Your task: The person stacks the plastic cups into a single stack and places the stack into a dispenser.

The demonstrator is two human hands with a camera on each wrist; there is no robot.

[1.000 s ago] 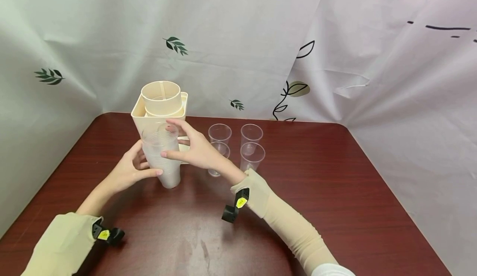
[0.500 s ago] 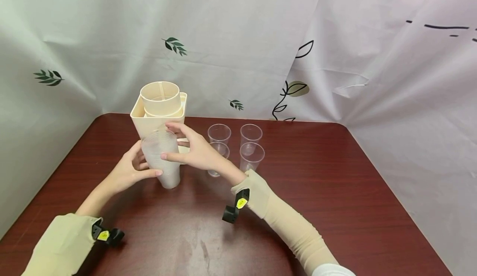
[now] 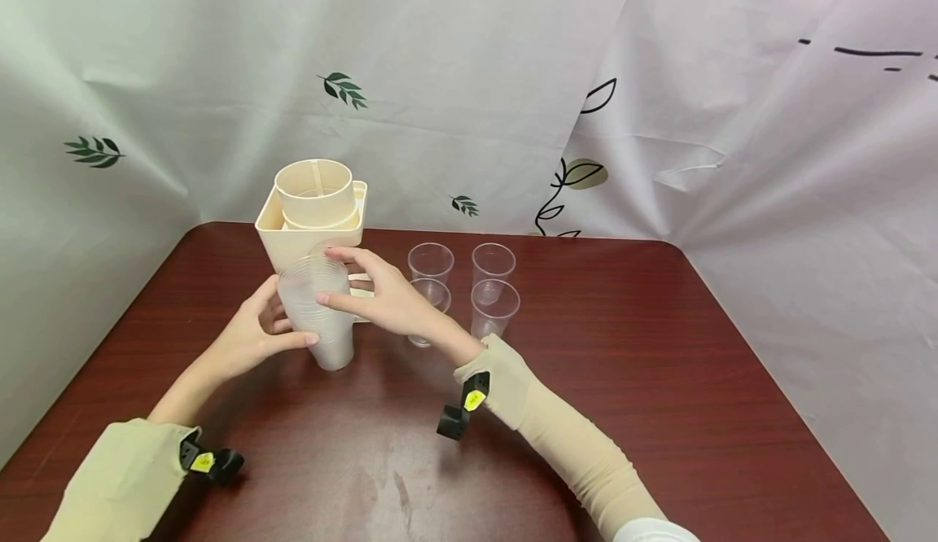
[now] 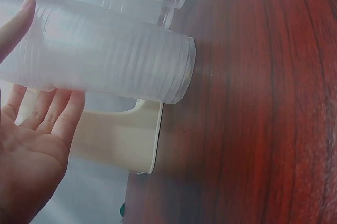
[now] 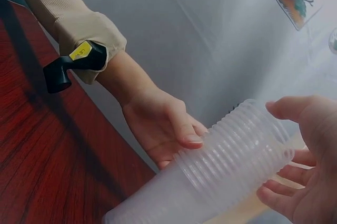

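Observation:
A stack of clear plastic cups leans slightly above the table, between both hands. My left hand holds it around the middle, thumb on the near side and fingers behind. At its top my right hand grips the rims, thumb in front and other fingers partly hidden behind. In the left wrist view the stack spans the upper left, above the left palm. The nested rims of the stack show between the two hands in the right wrist view.
Behind the stack stands a cream container with a round cream cylinder in its top. Several single clear cups stand upright to the right on the dark red table. A pale patterned sheet hangs behind.
The upper cup, raised from the stack a second ago, has sunk down into it. My right hand has lowered slightly at the rims; my left hand stays nearly still.

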